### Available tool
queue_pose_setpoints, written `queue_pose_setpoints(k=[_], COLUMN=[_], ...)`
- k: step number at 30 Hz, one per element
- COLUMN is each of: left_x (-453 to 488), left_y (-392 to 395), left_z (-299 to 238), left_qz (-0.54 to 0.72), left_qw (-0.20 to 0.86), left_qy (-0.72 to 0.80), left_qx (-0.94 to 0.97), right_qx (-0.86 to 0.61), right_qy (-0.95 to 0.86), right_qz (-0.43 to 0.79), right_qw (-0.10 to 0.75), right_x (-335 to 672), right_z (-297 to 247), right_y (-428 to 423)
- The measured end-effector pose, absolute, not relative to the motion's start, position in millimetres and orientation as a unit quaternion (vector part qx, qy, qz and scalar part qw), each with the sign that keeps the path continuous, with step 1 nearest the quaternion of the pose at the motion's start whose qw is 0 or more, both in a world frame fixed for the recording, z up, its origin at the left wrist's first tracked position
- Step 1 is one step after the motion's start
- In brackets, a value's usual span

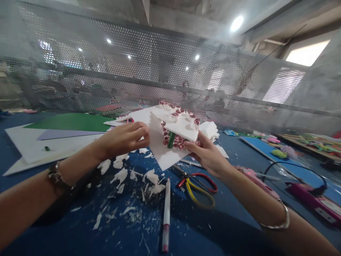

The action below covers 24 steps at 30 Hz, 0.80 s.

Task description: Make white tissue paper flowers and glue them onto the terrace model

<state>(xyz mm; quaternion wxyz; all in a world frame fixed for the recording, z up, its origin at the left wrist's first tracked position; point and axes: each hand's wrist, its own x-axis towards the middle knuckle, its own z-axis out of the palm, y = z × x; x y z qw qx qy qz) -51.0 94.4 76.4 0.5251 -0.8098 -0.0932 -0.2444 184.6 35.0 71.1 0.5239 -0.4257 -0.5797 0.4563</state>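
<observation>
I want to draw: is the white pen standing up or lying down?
Lying down: the white pen stretches flat along the blue table.

Left forearm (85, 154) stretched forward, left hand (130, 137) curled; right forearm (247, 190) angled inward, right hand (207, 153) gripping

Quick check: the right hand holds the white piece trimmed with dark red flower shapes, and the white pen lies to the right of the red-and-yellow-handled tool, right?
Not quite: the head view shows the white pen lying to the left of the red-and-yellow-handled tool. The rest stands.
</observation>
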Motion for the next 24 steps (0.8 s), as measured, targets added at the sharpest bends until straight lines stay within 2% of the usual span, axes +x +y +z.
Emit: queue_pose_setpoints(k=[10, 18, 24], left_x=[-51, -57, -57], left_y=[99, 104, 107], left_z=[73, 71, 68], left_qz=[-0.259, -0.294, -0.379], left_qw=[0.414, 0.422, 0.396], left_qy=[-0.128, -0.108, -0.107], left_qx=[-0.863, -0.851, -0.829], right_qx=[-0.433, -0.402, -0.376], right_qy=[-0.532, -0.564, -0.604], right_qz=[0.516, 0.542, 0.498], right_qw=[0.512, 0.476, 0.496], right_x=[183, 192, 198], right_z=[69, 74, 80], right_y=[40, 41, 37])
